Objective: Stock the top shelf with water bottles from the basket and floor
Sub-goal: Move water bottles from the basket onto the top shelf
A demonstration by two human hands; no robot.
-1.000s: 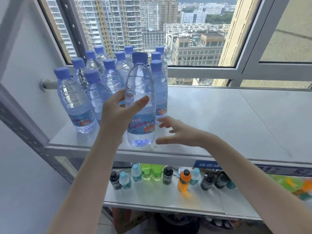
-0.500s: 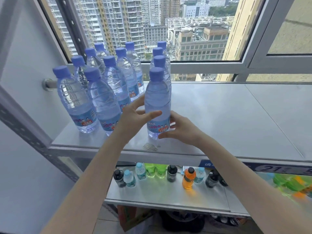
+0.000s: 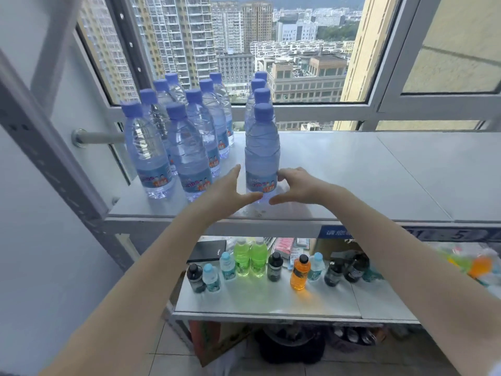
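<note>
Several clear water bottles with blue caps stand in rows on the left half of the grey top shelf [image 3: 352,180]. The front bottle of the right-hand row [image 3: 262,150] stands upright near the shelf's front edge. My left hand [image 3: 225,192] is just left of its base and my right hand [image 3: 295,185] just right of it. The fingers of both hands are spread and slightly off the bottle; neither hand holds it. Another front bottle [image 3: 189,156] stands to the left.
The right half of the top shelf is bare metal. Behind it is a window frame [image 3: 311,111]. The lower shelf [image 3: 268,299] carries small green, orange, black and pale bottles. A dark basket [image 3: 290,346] and a cardboard box sit on the floor below.
My left hand carried the bottle onto the shelf and both hands set it at the front of the right-hand row. Both hands have now let go and drawn back a little.
</note>
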